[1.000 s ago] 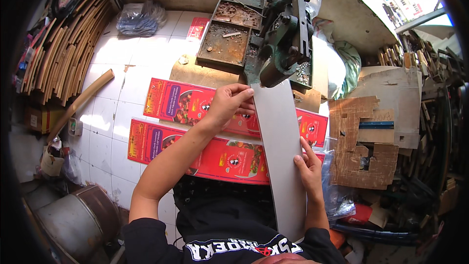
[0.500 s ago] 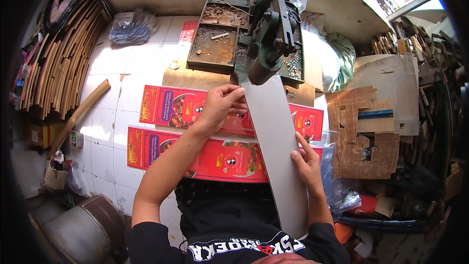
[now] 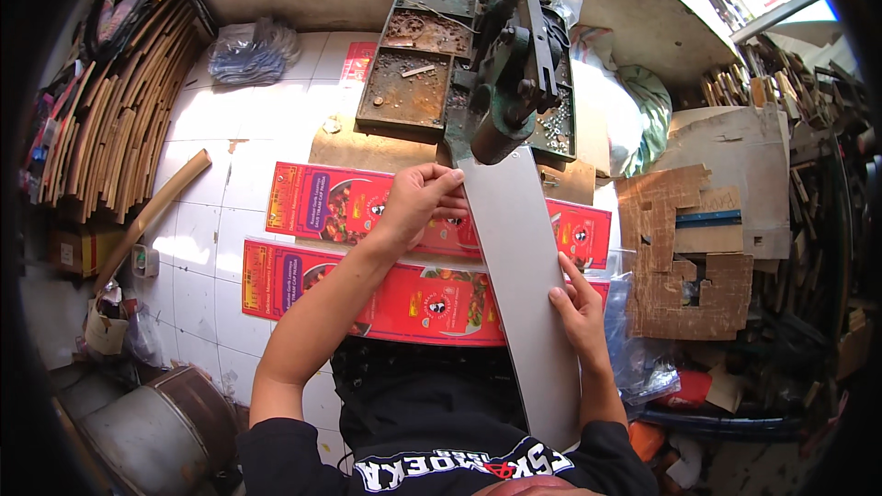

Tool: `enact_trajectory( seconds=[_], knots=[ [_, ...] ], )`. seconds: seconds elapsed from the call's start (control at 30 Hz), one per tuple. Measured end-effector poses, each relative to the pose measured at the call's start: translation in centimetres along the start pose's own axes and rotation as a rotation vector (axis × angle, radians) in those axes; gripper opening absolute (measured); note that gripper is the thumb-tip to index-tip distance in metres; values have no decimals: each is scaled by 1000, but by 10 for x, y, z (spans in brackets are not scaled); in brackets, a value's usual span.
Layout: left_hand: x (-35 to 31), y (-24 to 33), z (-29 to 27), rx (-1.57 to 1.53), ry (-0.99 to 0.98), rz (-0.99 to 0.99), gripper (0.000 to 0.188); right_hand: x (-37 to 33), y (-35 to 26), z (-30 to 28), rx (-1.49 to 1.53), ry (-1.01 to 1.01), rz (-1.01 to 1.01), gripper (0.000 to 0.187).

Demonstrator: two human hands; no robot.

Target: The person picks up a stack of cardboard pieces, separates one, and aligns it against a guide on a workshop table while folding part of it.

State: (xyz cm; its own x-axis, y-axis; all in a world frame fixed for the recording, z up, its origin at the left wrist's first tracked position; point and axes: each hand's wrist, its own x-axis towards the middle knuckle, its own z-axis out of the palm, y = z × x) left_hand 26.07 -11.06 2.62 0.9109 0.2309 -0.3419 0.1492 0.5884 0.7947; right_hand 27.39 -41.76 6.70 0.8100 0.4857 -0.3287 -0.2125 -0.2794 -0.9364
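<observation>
A long flat light-grey panel (image 3: 519,257) slants from my lap up to a dark green hand press (image 3: 503,119). Its far end, with a small hole near the corner, lies under the press head; the head hides part of it. My left hand (image 3: 424,207) pinches the panel's left edge close to the press, thumb and forefinger together. At the right edge, lower down, my right hand (image 3: 581,312) holds the panel with thumb and fingers. Beneath the panel and my left arm lie two red printed sheets, the farther sheet (image 3: 579,234) and the nearer sheet (image 3: 395,298).
Compartmented metal trays (image 3: 404,92) with small metal parts flank the press. Cut brown cardboard (image 3: 648,266) lies at the right, beside clear plastic (image 3: 629,349). Stacked wooden strips (image 3: 124,110) lean at the left, near a curved wooden piece (image 3: 156,211) and a metal drum (image 3: 152,427).
The view has shifted very slightly. Both hands keep their hold on the panel, and its place under the press looks the same.
</observation>
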Motion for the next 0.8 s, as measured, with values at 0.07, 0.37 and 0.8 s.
enact_trajectory(
  seconds=[0.07,0.37,0.8],
  knots=[
    [-1,0,1,4,0,-3,19,-1,1,-2,-6,-3,2,55],
    [-1,1,1,4,7,35,19,1,4,-2,6,-16,-8,57],
    [-10,0,1,76,-138,4,25,-45,-6,6,-238,106,-83,31]
  ],
)
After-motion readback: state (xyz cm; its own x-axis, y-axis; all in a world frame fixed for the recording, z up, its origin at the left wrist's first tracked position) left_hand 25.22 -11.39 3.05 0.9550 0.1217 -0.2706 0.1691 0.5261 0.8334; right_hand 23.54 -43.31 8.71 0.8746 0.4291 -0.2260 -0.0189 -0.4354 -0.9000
